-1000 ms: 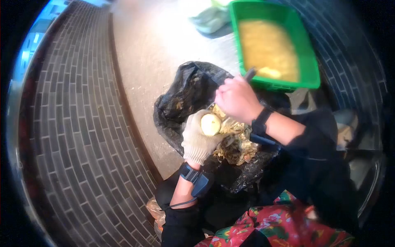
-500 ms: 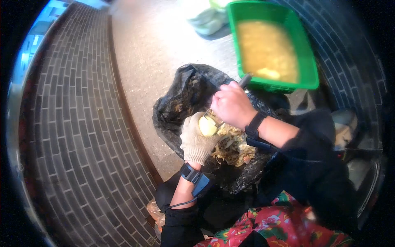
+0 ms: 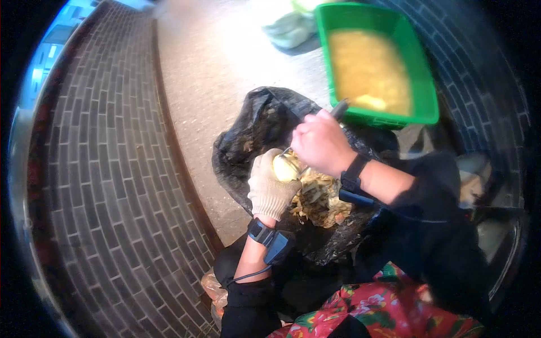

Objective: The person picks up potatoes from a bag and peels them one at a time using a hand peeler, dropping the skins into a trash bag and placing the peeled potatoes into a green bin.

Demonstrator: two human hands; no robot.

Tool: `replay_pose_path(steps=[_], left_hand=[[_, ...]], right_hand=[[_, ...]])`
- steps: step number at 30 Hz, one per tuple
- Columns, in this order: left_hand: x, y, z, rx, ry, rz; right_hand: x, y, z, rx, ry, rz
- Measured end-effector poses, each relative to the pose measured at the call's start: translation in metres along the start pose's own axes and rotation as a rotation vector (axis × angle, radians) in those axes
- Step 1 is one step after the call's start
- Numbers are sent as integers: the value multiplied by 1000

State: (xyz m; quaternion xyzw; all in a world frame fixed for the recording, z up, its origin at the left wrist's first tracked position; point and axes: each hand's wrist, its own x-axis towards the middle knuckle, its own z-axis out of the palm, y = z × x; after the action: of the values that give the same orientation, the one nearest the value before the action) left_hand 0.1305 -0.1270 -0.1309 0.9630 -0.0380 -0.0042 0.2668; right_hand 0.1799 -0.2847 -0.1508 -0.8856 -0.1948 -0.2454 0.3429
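My left hand (image 3: 270,186), in a knitted off-white glove, is wrapped round a pale yellow peeled piece (image 3: 285,168), perhaps a potato. My bare right hand (image 3: 322,143) is closed on a peeler-like tool with a dark handle (image 3: 340,108); its thin metal end touches the pale piece. Both hands are over a black plastic bag (image 3: 236,147), whose open middle holds a heap of peelings (image 3: 324,204). My right fingers partly hide the tool.
A green tub (image 3: 424,107) with yellowish contents stands beyond the bag at the upper right. Left of it lies a pale plastic bag (image 3: 290,29). An orange-tinted bag (image 3: 212,290) is near my left sleeve. Brick-patterned surfaces run along both sides.
The view has shifted slightly, so the tub and bag appear a little further right. The metal end of the tool now lies more across the pale piece. Both grips are unchanged.
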Motion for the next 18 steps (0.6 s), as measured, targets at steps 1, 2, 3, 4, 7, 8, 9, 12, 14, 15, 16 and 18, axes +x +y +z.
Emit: replay_pose_path(steps=[1,2,3,4,7,8,9,12,14,15,16,18], left_hand=[[0,1,2,-2,-5,1],[0,2,2,9,-12,-12],[0,2,2,21,-17,-26],[-1,4,1,20,-16,-29],[-2,8,2,32,-46,-70],[-2,4,6,27,-29,-29],[-2,3,8,24,-12,13],[-3,2,10,58,-5,33],[-4,3,9,83,11,41],[-4,4,9,108,27,50],[-3,5,7,111,25,54],[-5,7,3,47,-6,2]], right_hand=[[-2,-1,1,-2,-2,4],[-3,-2,3,23,-10,-2],[-4,-4,4,49,-18,-11],[-5,-5,4,59,-20,-8],[-7,-5,3,14,-24,-58],[-8,-6,3,11,-24,-54],[-9,-6,4,12,-9,-64],[-11,-4,6,1,23,-80],[-11,-1,8,-12,42,-88],[-11,1,9,-9,25,-78],[-9,3,9,-6,9,-67],[-3,18,6,-166,-17,-82]])
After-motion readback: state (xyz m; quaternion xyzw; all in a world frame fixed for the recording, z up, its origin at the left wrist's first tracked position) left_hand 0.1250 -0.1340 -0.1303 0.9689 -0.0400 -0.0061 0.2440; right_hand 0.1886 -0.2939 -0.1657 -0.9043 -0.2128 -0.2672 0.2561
